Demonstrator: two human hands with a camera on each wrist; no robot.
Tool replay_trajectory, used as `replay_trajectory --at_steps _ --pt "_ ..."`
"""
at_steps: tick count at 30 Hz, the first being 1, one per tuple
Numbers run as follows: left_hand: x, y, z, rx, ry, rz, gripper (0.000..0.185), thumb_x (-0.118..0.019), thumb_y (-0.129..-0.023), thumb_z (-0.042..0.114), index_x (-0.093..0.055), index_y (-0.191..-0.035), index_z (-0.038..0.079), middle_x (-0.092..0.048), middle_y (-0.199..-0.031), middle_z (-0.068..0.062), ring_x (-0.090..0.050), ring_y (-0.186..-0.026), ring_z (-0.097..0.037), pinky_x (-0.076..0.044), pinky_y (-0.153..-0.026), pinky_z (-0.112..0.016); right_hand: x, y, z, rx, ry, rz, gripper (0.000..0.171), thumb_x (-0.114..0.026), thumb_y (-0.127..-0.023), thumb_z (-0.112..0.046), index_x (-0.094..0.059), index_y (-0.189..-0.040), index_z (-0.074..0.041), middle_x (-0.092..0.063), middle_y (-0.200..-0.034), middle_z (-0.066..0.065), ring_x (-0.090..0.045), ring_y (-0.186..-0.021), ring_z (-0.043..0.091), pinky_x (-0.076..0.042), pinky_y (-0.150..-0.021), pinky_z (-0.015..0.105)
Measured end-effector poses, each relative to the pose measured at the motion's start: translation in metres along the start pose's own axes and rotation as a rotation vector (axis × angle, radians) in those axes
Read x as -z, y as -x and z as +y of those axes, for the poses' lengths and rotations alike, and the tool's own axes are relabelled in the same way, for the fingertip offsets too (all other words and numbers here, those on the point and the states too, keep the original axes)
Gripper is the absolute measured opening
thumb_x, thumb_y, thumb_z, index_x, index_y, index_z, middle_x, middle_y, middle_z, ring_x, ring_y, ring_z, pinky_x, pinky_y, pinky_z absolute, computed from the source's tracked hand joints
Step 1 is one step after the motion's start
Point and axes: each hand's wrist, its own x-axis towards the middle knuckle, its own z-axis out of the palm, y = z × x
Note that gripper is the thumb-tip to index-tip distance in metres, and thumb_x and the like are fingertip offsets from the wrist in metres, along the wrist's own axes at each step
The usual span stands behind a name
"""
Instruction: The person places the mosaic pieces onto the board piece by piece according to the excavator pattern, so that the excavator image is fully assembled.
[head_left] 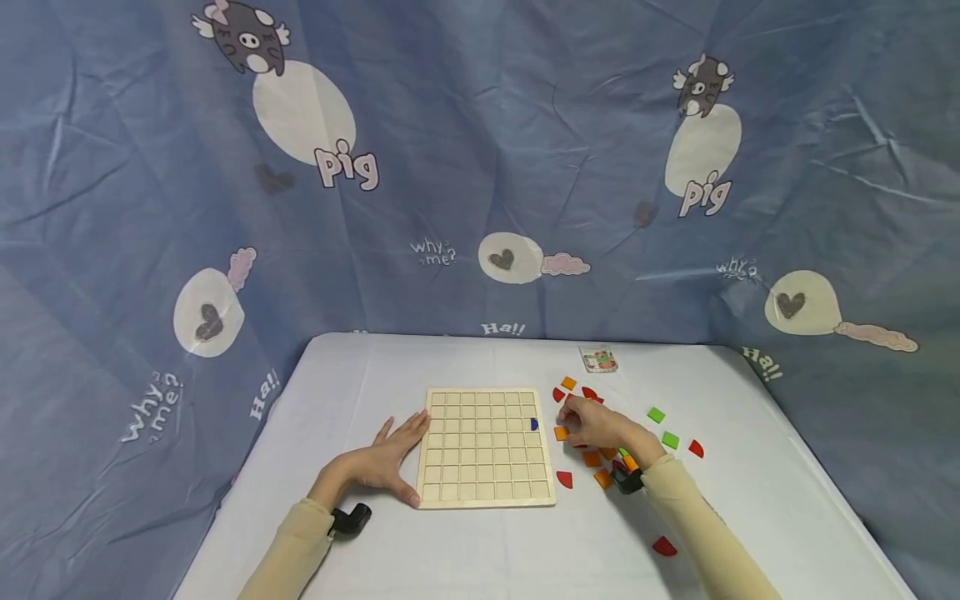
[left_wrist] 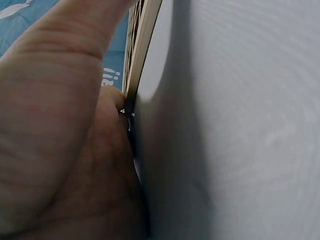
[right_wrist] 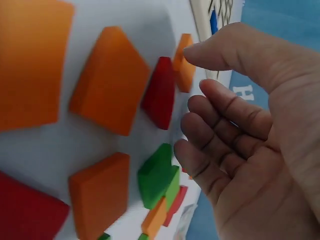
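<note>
A square wooden grid board [head_left: 487, 503] lies on the white table. My left hand [head_left: 386, 462] is spread against its left side, fingertips at the upper edge and thumb at the lower corner. In the left wrist view the thumb [left_wrist: 55, 100] covers much of the picture beside the board's rim [left_wrist: 142, 50]. A blue piece [head_left: 534, 424] sits in a cell of the right column. Right of the board, my right hand [head_left: 592, 423] hovers over scattered tiles, fingers loosely bent and empty. Its thumb tip overlaps an orange square tile [right_wrist: 186, 72], beside a red piece [right_wrist: 161, 95].
Green squares [head_left: 671, 440], orange squares [head_left: 603, 478] and red quarter-circles [head_left: 565, 479] lie around the right hand. One red piece [head_left: 664, 547] is close to the right forearm. A small printed card [head_left: 599, 360] lies near the back edge, before a blue patterned curtain [head_left: 450, 167].
</note>
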Motion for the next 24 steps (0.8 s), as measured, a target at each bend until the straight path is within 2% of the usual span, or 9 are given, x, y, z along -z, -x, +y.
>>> replay_trajectory --at_steps 10,18,24 --pt "0.0 0.001 0.002 0.005 0.002 -0.004 0.139 -0.084 -0.058 0.061 -0.003 -0.155 0.004 0.005 -0.164 -0.01 0.005 -0.151 -0.029 0.014 -0.117 -0.059 -0.009 -0.002 0.007 -0.003 -0.004 0.018 0.026 -0.076 -0.079 -0.008 -0.061 -0.1 -0.011 -0.06 -0.091 -0.004 -0.053 -0.08 0.012 -0.05 -0.073 0.024" --pt "0.0 0.001 0.001 0.006 -0.016 -0.002 0.139 -0.084 -0.058 0.061 -0.002 -0.155 0.004 0.006 -0.163 -0.011 0.005 -0.151 -0.03 0.013 -0.117 -0.059 -0.011 -0.002 0.007 -0.038 0.002 0.039 0.023 -0.075 -0.077 -0.008 -0.062 -0.096 -0.014 -0.059 -0.083 -0.006 -0.053 -0.076 0.011 -0.049 -0.068 0.022" --pt "0.0 0.001 0.002 0.001 -0.012 0.002 0.138 -0.084 -0.058 0.06 -0.002 -0.155 0.004 0.005 -0.163 -0.011 0.004 -0.151 -0.03 0.012 -0.117 -0.059 -0.011 -0.002 0.005 -0.001 0.004 0.078 0.023 -0.077 -0.077 -0.01 -0.062 -0.094 -0.013 -0.059 -0.082 -0.005 -0.052 -0.074 0.01 -0.048 -0.065 0.022"
